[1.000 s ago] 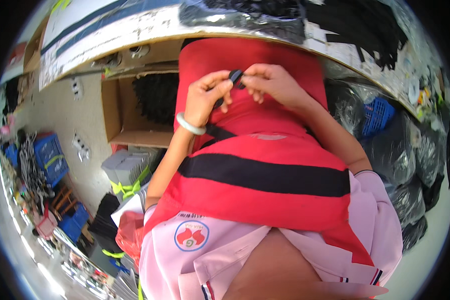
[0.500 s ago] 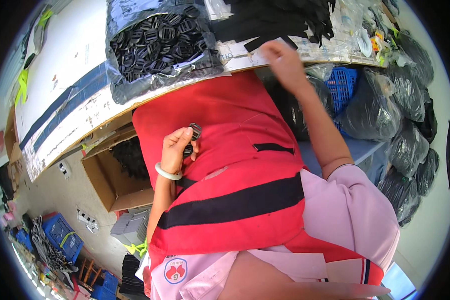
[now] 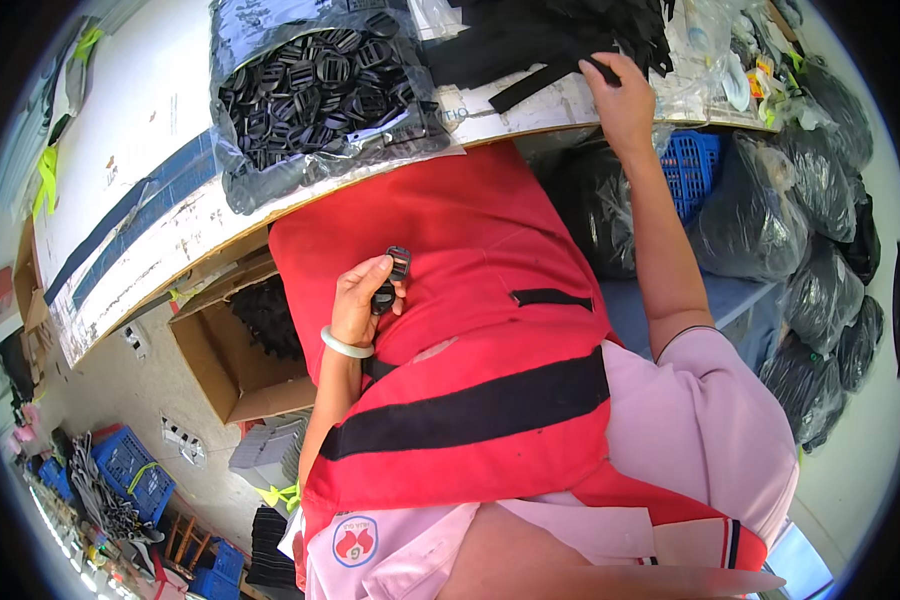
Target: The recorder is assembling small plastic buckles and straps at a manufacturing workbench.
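Above the red apron [image 3: 450, 215], my left hand [image 3: 355, 305] pinches a black plastic strap buckle [image 3: 399, 261] between thumb and forefinger. A second black buckle [image 3: 383, 299] shows lower down, by the curled fingers. Over at the table's right part, my right hand [image 3: 625, 108] grips one end of a short black webbing strap [image 3: 532, 89], whose other end points left across the table edge. Just behind it lies a pile of black straps [image 3: 530, 42]. Left of that pile is a clear plastic bag [image 3: 238, 185] full of black buckles [image 3: 315, 95].
The white table [image 3: 150, 110] curves across the top, with its front edge before my lap. Under it on the left stands an open cardboard box [image 3: 205, 365] with black pieces. At right are stuffed black bags [image 3: 750, 215] and a blue basket [image 3: 690, 165].
My right hand has moved right and slightly farther over the table, and has closed on the strap's end. My left hand still holds the buckles, shifted very slightly.
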Motion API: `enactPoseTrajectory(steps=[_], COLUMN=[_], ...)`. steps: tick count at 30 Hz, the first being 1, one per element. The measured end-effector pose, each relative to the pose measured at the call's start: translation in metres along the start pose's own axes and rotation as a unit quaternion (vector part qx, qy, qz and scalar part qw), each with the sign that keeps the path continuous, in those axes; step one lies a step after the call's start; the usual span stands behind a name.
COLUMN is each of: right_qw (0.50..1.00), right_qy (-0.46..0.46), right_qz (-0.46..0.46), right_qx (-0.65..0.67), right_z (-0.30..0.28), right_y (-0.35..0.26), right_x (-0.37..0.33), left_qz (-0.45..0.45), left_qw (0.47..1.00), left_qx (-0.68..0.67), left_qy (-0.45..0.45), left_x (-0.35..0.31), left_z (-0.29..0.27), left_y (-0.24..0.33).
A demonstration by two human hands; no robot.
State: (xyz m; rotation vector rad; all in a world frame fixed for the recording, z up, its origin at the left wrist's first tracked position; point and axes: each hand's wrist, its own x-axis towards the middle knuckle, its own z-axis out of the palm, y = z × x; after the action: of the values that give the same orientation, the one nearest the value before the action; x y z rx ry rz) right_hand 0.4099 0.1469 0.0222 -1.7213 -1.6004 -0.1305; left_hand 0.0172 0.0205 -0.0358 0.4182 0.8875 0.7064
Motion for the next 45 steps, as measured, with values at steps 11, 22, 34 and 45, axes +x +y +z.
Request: enactPoseTrajectory(steps=[11, 22, 34, 45], right_qw=[0.939, 0.647, 0.548, 0.656], right_qy=[0.098, -0.565, -0.493, -0.480], right_qz=[0.087, 0.279, 0.409, 0.286], right_qx=[0.318, 0.430, 0.539, 0.507], right_z=[-0.034, 0.002, 0.023, 0.046], right_y=[-0.042, -0.193, -0.209, -0.200], right_x=[0.047, -0.083, -0.102, -0.113], left_qz=[0.049, 0.212, 0.427, 0.165], left_qw=[0.999, 0.966, 0.792, 0.980], left_qx=[0.020, 0.103, 0.401, -0.100], left_qy=[-0.010, 0.105, 0.173, 0.057], left_x=[-0.007, -0.013, -0.017, -0.016], left_z=[-0.001, 0.043, 0.029, 0.016], left_y=[0.001, 0.044, 0.033, 0.036])
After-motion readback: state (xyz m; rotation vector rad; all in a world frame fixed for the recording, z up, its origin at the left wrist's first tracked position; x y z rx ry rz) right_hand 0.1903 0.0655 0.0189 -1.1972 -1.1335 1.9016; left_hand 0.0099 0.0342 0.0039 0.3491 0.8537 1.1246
